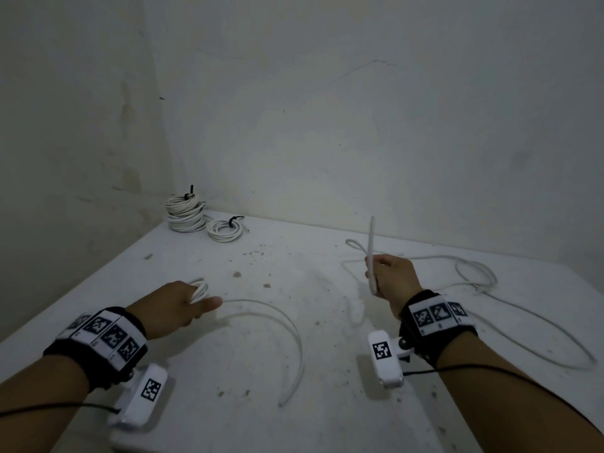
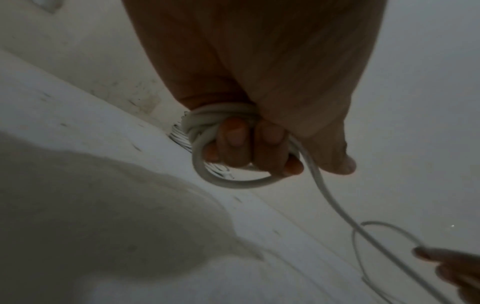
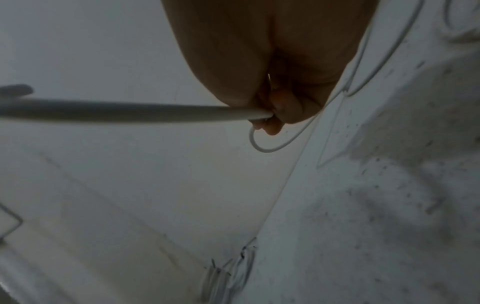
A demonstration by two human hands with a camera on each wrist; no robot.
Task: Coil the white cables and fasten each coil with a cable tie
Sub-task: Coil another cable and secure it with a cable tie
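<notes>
— How far along are you with the cables?

— Some of it is done. A stack of finished white cable coils (image 1: 183, 213) sits in the far left corner of the dusty white desk (image 1: 327, 403), and a smaller single white coil (image 1: 225, 230) lies just beside it. Both show a black cable tie (image 1: 232, 220) around the loops, so I judge those finished.

— And the one you're on?

— My left hand (image 1: 178, 305) is closed round a small bundle of white cable loops (image 2: 207, 127); the left wrist view shows my fingers (image 2: 235, 142) curled through the turns. From that bundle the thin white cable (image 1: 277, 325) arcs across the desk toward me, and its cut end lies on the surface between my arms.

— What's the right hand doing?

— My right hand (image 1: 392, 279) grips a straight white length (image 1: 372, 256), held upright above the desk. I can't tell whether it is the same cable I'm winding or a separate piece.

— What's left?

— A long loose run of white cable (image 1: 490, 289) sprawls over the right side of the desk, well apart from the finished coils. As I judge it, the bundle in my left hand needs more turns and has no tie yet, and I see no spare tie lying on the desk.
</notes>
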